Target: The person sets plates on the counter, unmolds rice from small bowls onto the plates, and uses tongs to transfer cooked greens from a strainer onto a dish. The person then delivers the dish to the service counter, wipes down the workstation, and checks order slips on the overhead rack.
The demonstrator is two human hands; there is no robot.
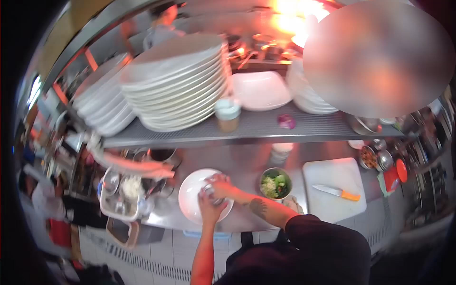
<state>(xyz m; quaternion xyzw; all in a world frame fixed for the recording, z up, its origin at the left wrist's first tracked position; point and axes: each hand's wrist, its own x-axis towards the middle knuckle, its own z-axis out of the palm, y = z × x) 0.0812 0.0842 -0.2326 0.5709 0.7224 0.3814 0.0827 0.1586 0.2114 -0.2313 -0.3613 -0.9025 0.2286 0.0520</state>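
A large white plate (189, 199) lies on the steel counter in front of me. Over it, my left hand (211, 209) and my right hand (220, 186) close from two sides around a small round metal mold or cup (209, 191). Fingers hide most of this metal piece, and blur keeps me from telling its exact kind or whether anything is inside. To the right of my right forearm stands a metal bowl (276, 183) with green pieces and a pale chopped food.
A white cutting board (335, 190) bears an orange-handled knife (337, 192). Tall plate stacks (175, 85) and a lidded tub (228, 115) stand on the shelf above. A white bin (118, 211) sits left. Flames (299, 19) rise behind, near another person (164, 28).
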